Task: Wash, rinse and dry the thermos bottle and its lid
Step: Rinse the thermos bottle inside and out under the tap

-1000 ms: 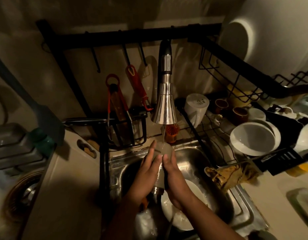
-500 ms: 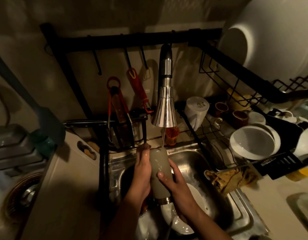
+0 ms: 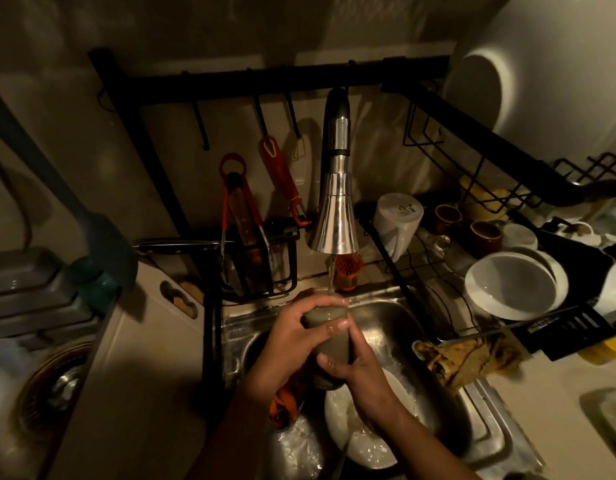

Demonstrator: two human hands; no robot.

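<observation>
Thermos bottle sits under the faucet stream, 12 o'clock end of the sink; left hand wraps its top, right hand grips lower down. Wet slick body could slip (judgement) and hit the plate at 6 o'clock.

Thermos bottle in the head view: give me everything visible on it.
The thermos bottle is a dull grey-beige cylinder, matte-looking, held roughly upright over the sink. The left hand wraps its upper end; the right hand grips lower down. A thin stream from the faucet lands on its top. Its lower end is dark and hard to read.
</observation>
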